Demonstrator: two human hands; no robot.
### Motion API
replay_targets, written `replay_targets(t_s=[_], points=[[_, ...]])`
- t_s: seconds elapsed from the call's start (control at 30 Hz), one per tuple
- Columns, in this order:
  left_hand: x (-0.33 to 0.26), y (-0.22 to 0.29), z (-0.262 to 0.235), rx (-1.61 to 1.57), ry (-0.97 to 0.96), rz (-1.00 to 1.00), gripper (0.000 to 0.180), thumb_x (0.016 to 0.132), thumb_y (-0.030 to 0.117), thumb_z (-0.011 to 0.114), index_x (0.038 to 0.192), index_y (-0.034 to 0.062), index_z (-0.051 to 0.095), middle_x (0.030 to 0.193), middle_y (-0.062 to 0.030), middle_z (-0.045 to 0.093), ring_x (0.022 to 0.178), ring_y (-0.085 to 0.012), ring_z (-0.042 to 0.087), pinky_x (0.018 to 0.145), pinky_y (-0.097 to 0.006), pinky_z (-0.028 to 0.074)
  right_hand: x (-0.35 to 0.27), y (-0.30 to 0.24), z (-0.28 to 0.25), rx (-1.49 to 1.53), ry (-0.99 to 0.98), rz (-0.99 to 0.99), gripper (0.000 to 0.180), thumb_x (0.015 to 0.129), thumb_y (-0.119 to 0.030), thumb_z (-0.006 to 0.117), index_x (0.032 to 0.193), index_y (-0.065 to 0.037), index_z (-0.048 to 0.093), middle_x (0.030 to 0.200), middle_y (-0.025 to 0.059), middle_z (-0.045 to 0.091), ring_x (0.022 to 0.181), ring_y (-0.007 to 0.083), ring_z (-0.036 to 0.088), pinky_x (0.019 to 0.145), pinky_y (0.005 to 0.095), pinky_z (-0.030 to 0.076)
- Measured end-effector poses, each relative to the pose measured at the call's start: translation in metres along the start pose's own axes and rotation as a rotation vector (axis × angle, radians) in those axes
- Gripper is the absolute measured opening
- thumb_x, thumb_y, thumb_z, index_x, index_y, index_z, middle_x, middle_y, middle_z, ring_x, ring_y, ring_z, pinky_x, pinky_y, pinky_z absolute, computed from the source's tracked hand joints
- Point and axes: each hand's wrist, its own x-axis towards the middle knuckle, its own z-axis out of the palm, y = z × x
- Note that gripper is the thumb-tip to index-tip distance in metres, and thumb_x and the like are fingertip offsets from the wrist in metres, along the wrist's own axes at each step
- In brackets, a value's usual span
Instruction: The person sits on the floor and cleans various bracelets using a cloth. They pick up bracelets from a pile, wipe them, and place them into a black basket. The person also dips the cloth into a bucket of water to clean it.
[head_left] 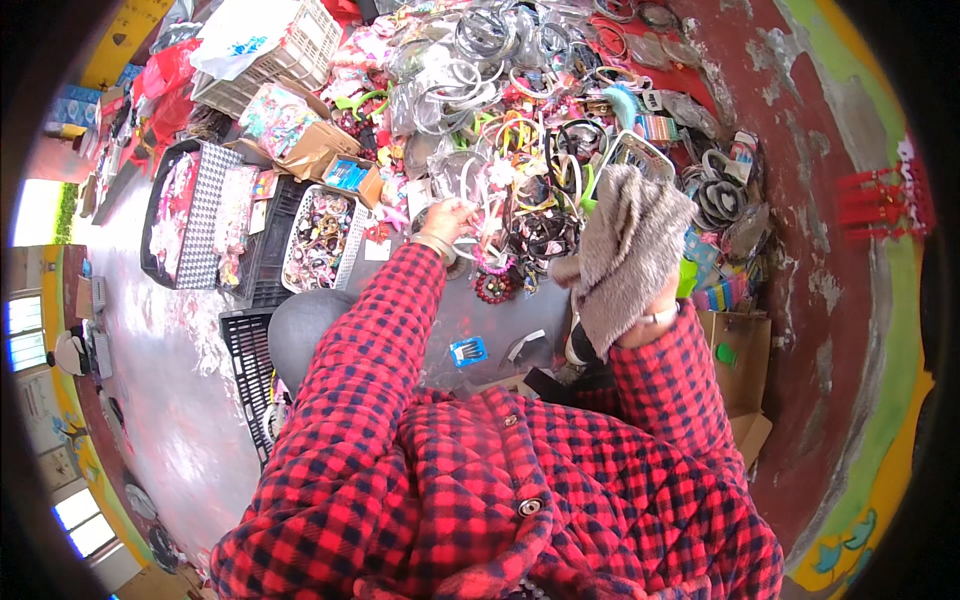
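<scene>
We sort hair accessories: left hand pinching clear headband atop pile ahead; right hand hidden under grey furry cloth, grip unclear. Next calls for careful untangling lift.

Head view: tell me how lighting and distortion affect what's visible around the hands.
Head view: even daylight, no hard shadows; glare whitens the floor at left; fisheye bends the edges into a black rim; the left hand among headbands is sharp; a grey furry cloth hides the right hand.
</scene>
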Motion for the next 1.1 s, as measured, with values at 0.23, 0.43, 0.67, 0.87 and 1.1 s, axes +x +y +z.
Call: replay_targets(t_s=[0.23, 0.43, 0.67, 0.87, 1.1], points=[[-0.024, 0.065, 0.010, -0.136, 0.057, 0.168, 0.011, 0.085, 0.012, 0.050, 0.085, 0.0017, 0.055, 0.074, -0.0067, 0.058, 0.069, -0.0175, 0.060, 0.057, -0.029, 0.052, 0.002, -0.005, 0.012, 1.888, 0.162, 0.385, 0.040, 0.080, -0.042, 0.050, 0.108, -0.013, 0.050, 0.093, 0.0002, 0.057, 0.075, 0.0176, 0.051, 0.050, 0.0371, 0.036], [-0.042, 0.166, 0.038, -0.034, 0.070, 0.268, 0.012, 0.084, 0.014, 0.055, 0.086, 0.0027, 0.056, 0.074, -0.0040, 0.059, 0.067, -0.0159, 0.060, 0.059, -0.027, 0.052, 0.004, 0.017, 0.025, 1.628, 0.100, 0.114, 0.033, 0.086, -0.031, 0.047, 0.111, -0.011, 0.049, 0.098, 0.0055, 0.055, 0.086, 0.0206, 0.053, 0.073, 0.0345, 0.045], [-0.070, 0.177, 0.063, 1.258, -0.146, 0.976, 0.011, 0.077, 0.011, 0.058, 0.086, 0.0048, 0.061, 0.070, -0.0089, 0.059, 0.065, -0.0215, 0.058, 0.057, -0.031, 0.046, 0.008, 0.016, 0.029, 1.931, 0.090, 0.257, 0.031, 0.088, -0.029, 0.045, 0.110, -0.008, 0.051, 0.105, 0.0062, 0.056, 0.095, 0.0201, 0.053, 0.083, 0.0308, 0.043], [-0.065, 0.159, 0.076, 1.146, -0.221, 1.249, 0.011, 0.079, 0.009, 0.057, 0.086, 0.0036, 0.062, 0.076, -0.0089, 0.061, 0.071, -0.0235, 0.059, 0.064, -0.029, 0.047, 0.016, 0.020, 0.034, 2.134, 0.071, 0.255, 0.031, 0.088, -0.029, 0.046, 0.109, -0.007, 0.050, 0.103, 0.0077, 0.055, 0.092, 0.0210, 0.053, 0.082, 0.0315, 0.043], [-0.070, 0.174, 0.078, 0.295, -0.328, 0.664, 0.019, 0.086, 0.018, 0.054, 0.088, 0.0003, 0.059, 0.073, -0.0015, 0.058, 0.068, -0.0092, 0.056, 0.061, -0.022, 0.044, 0.022, -0.002, 0.030, 1.954, 0.056, 0.297, 0.038, 0.086, -0.038, 0.046, 0.112, -0.009, 0.051, 0.100, 0.0090, 0.059, 0.080, 0.0237, 0.059, 0.059, 0.0402, 0.049]])
